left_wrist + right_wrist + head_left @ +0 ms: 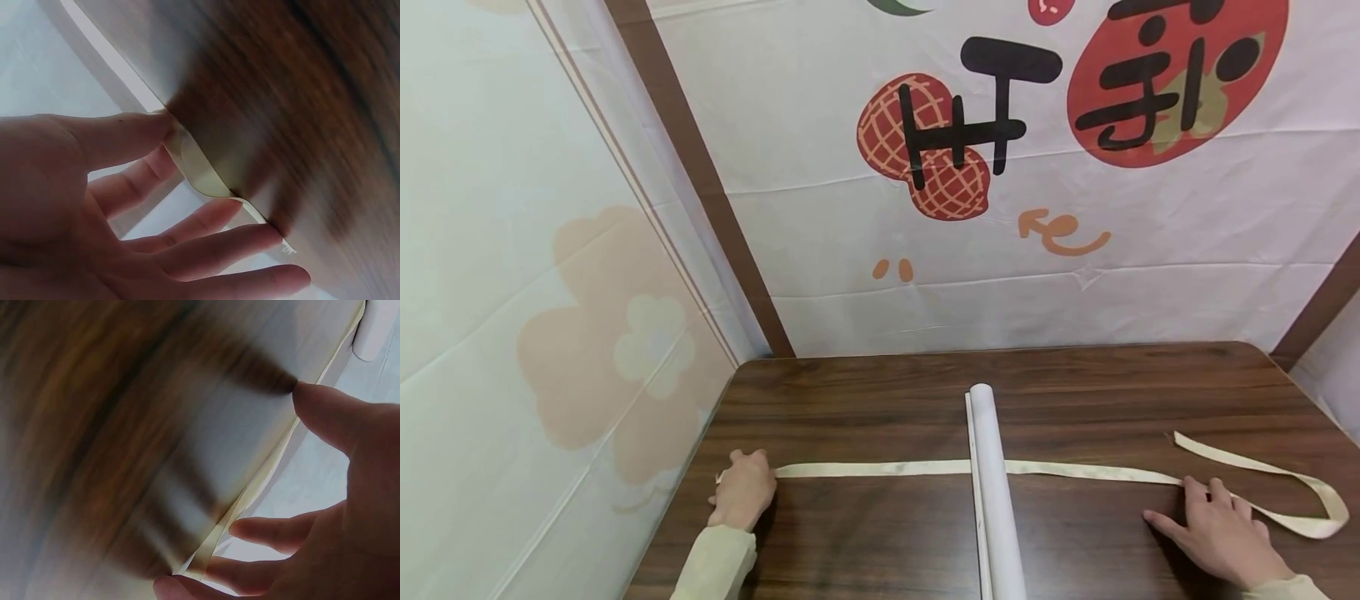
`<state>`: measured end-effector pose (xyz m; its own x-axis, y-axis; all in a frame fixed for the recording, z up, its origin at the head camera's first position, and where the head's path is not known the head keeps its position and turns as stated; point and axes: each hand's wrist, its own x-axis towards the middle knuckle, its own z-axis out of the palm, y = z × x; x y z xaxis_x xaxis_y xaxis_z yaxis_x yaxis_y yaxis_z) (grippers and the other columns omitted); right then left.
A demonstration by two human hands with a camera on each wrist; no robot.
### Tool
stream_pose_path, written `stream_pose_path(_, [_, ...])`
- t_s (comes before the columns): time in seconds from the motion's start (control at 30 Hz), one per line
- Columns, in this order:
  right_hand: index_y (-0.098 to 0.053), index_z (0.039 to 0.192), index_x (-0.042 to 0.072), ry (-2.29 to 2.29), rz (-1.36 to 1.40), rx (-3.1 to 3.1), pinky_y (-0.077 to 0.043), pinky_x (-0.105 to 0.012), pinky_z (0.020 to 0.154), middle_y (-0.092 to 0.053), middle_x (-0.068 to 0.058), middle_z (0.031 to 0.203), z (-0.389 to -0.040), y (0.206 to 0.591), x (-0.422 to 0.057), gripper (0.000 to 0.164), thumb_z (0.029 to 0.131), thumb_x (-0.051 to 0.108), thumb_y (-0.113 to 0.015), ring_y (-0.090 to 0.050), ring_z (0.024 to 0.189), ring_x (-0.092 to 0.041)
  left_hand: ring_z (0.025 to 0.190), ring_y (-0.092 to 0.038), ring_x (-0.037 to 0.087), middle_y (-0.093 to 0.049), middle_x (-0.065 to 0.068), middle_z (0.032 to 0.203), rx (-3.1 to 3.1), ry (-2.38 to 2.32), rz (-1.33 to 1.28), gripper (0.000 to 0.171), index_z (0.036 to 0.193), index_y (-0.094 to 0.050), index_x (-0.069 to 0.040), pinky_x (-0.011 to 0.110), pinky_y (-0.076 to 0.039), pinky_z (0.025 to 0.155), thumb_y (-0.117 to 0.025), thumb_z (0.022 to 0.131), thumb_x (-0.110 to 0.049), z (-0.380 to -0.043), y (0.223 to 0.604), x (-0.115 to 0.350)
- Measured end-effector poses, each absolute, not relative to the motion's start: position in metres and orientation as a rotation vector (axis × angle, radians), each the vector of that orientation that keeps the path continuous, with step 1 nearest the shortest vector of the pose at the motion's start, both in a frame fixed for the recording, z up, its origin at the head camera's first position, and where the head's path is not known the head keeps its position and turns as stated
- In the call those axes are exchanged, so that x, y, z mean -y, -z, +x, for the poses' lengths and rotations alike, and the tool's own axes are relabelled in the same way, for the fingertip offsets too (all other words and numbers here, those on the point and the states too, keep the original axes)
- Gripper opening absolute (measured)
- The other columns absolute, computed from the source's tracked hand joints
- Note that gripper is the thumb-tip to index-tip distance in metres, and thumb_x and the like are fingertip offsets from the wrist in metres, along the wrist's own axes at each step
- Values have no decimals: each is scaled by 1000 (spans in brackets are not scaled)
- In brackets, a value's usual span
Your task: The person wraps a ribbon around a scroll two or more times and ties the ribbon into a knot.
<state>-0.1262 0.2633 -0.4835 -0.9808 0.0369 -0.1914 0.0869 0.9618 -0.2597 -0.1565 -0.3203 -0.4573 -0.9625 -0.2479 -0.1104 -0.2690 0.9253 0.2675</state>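
Observation:
A pale cream ribbon (pixel 880 469) runs across the table, passing beneath a long white roll (pixel 996 492) that looks like rolled paper or film. At the left, my left hand (pixel 745 490) pinches the ribbon near its end between thumb and index finger; in the left wrist view the ribbon (pixel 203 175) bends past the other fingers. My right hand (pixel 1221 529) rests on the table with thumb and fingers spread, its fingertips touching the ribbon. In the right wrist view the ribbon (pixel 272 465) lies along the fingertips, not gripped. Right of this hand, the loose ribbon tail loops back.
The dark wood-grain table (pixel 865 408) has a rounded back edge against a white printed cloth wall (pixel 820 233). Another cloth wall (pixel 490 333) with a flower print stands close along the left. The white roll lies lengthwise between the hands.

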Motion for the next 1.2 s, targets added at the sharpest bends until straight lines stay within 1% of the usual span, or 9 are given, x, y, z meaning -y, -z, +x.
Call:
stream_pose_path(0.2, [-39,127,-17,403,102,-2987,-37,-70,71,-36,-45,119,-123,489,-273,95,87,68,-52,-36,105,-68,78,-56,55,-48,40,104,-3006,-415,-404,25,111,-61,9,67,-48,61,-53,91,-4,-154,457,328])
stream_pose_path(0.43, [-38,127,-19,388,145,-2895,-36,-71,75,-31,-49,125,-127,492,-284,105,85,76,-44,-32,107,-69,73,-59,48,-52,34,99,-3012,-412,-373,25,106,-60,13,53,-49,55,-53,91,-6,-152,453,337])
stream_pose_path(0.5, [-38,126,-20,382,160,-2874,-37,-70,75,-30,-49,125,-127,493,-286,106,84,78,-43,-32,107,-69,69,-58,41,-53,30,93,-3001,-450,-374,22,97,-60,12,48,-48,53,-50,91,-6,-153,450,340])
stream_pose_path(0.6, [-40,125,-20,389,165,-2878,-37,-67,72,-33,-48,122,-127,492,-288,105,84,76,-44,-33,106,-69,60,-52,27,-53,17,76,-2988,-522,-383,20,79,-57,3,37,-41,51,-47,92,-9,-154,445,345])
stream_pose_path(0.7, [-41,123,-20,396,182,-2880,-37,-65,70,-35,-45,119,-126,490,-290,104,84,76,-45,-35,104,-68,56,-46,19,-52,7,66,-2982,-635,-391,22,74,-54,-3,31,-36,51,-48,92,-15,-156,438,349])
stream_pose_path(0.83, [-41,122,-20,400,203,-2863,-37,-63,69,-36,-43,117,-126,488,-292,104,84,77,-44,-36,102,-67,64,-54,20,-61,10,75,-2998,-748,-384,24,86,-61,1,33,-43,56,-52,92,-20,-158,429,354])
stream_pose_path(0.97, [-41,122,-20,408,212,-2848,-37,-62,69,-36,-43,117,-125,488,-297,103,85,76,-43,-36,101,-66,71,-57,20,-68,12,83,-2920,-963,-415,30,95,-62,5,32,-45,61,-50,95,-22,-163,421,358])
stream_pose_path(1.13, [-43,118,-18,410,230,-2841,-37,-62,68,-37,-43,114,-124,488,-302,100,85,76,-43,-37,99,-65,66,-59,16,-73,-2,79,-2561,-1491,-484,46,125,-52,10,29,-47,60,-44,100,-28,-169,412,363])
stream_pose_path(1.2, [-45,115,-17,407,239,-2840,-38,-62,68,-39,-41,111,-125,487,-305,97,85,75,-43,-39,98,-64,63,-58,13,-71,-7,77,-2416,-1665,-484,49,131,-46,9,28,-47,59,-43,101,-29,-171,408,364])
